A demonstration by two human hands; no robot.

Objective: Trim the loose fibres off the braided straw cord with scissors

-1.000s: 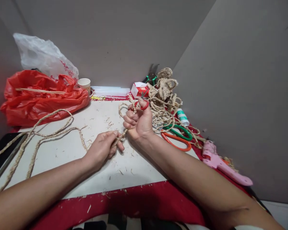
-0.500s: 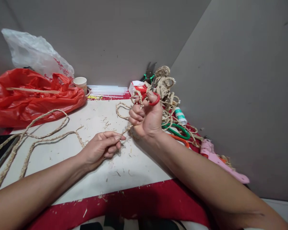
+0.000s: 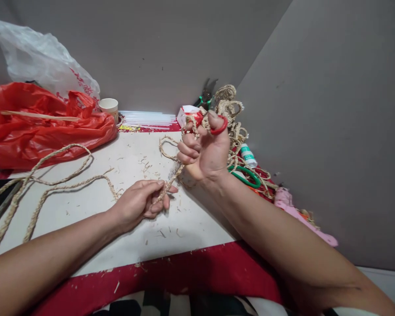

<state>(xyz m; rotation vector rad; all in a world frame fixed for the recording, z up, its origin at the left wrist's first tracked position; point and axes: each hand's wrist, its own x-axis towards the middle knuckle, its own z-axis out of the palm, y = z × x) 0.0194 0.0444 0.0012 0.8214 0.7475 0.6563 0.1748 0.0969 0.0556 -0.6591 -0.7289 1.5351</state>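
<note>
Between the thumb and fingers of my left hand (image 3: 141, 201) is the end of a braided straw rope (image 3: 172, 181), above the white board. The rope runs up to my right hand (image 3: 210, 151), which is raised with its palm side toward me and its fingers curled. A red ring handle of scissors (image 3: 220, 126) sits around my right thumb; the blades are mostly hidden. The rope passes by the curled right fingers, and a loop of straw braid (image 3: 164, 149) lies behind them. Two further lengths of braid (image 3: 44, 204) rest on the left.
On the white board (image 3: 128, 250) lie straw scraps. Behind stand a red plastic bag (image 3: 49, 131), a paper cup (image 3: 109, 106), clear sticks (image 3: 148, 119) and green-handled pliers (image 3: 206, 94). To the right are piled rope (image 3: 228, 107), green-handled scissors (image 3: 250, 176) and a pink tool (image 3: 303, 219).
My left thumb has shifted back, and more of the rope's end now shows across the left fingers. My right hand has moved slightly right and up with the scissors. The view has shifted a little.
</note>
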